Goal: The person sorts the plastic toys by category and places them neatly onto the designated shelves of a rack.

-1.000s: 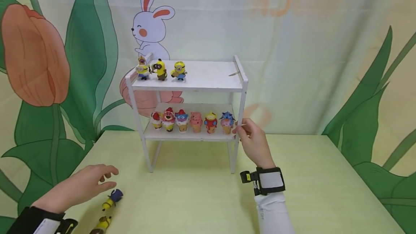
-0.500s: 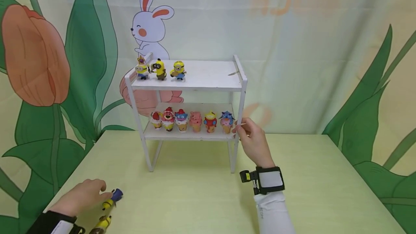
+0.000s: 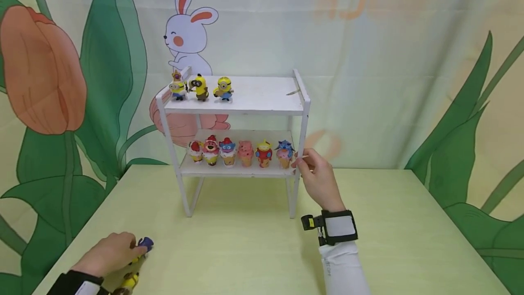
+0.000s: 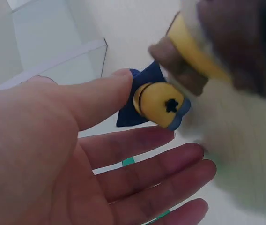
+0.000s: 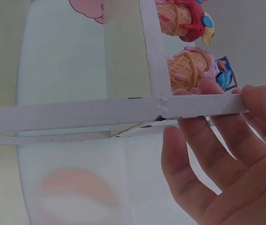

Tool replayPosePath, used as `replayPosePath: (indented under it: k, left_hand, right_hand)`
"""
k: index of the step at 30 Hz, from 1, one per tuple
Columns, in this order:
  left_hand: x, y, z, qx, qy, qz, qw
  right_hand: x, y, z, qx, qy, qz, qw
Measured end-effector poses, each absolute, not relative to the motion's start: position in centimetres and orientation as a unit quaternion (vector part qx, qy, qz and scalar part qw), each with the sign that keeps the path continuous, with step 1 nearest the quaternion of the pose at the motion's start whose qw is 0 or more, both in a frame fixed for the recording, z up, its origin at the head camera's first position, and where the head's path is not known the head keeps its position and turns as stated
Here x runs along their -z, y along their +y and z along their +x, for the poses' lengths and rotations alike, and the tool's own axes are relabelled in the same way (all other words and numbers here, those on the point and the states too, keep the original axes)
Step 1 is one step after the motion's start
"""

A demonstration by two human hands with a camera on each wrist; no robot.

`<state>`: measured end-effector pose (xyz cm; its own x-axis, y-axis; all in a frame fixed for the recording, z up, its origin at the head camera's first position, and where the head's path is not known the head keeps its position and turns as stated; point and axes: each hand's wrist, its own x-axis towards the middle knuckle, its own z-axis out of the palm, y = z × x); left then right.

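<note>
In the head view my left hand [image 3: 109, 253] is low on the table at the left, over a small yellow minion figure with a blue hat [image 3: 145, 243]. The left wrist view has this minion figure [image 4: 158, 101] between thumb and forefinger, the thumb tip against its blue part and the forefinger along its lower side. The other left fingers stay stretched. My right hand [image 3: 319, 176] grips the right front post of a white two-tier shelf [image 3: 262, 97]. In the right wrist view thumb and fingers lie on opposite sides of that post [image 5: 203, 107].
A second yellow minion figure [image 3: 131, 280] lies nearer me, close by the left hand. Three minion figures [image 3: 199, 88] stand at the left of the top tier. Along the lower tier runs a row of several ice-cream-cone figures [image 3: 245, 154]. A printed curtain [image 3: 368, 58] hangs behind.
My left hand has come down and towards me onto the blue-hatted minion figure, its thumb now over it. The right hand keeps its grip on the shelf post.
</note>
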<state>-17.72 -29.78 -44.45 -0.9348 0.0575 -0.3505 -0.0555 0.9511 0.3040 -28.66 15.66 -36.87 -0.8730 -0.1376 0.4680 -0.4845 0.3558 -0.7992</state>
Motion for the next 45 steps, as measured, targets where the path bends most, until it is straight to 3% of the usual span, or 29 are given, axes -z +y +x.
replayPosePath:
  k: [20,38,45]
  left_hand:
    - [45.1,-29.5,-17.7,-0.212,0.962,0.015,0.169]
    - [41.8,-27.9,-18.6,-0.189,0.972,0.140,0.016]
    - [39.6,-26.7,-19.4,-0.179,0.969,0.166,-0.015]
  right_hand:
    - [37.0,15.6,-28.4,-0.530,-0.812,0.185,0.158]
    - [36.9,15.4,-28.6,-0.534,-0.807,0.195,0.163]
    - [36.9,15.6,-28.6,-0.526,-0.811,0.191,0.169]
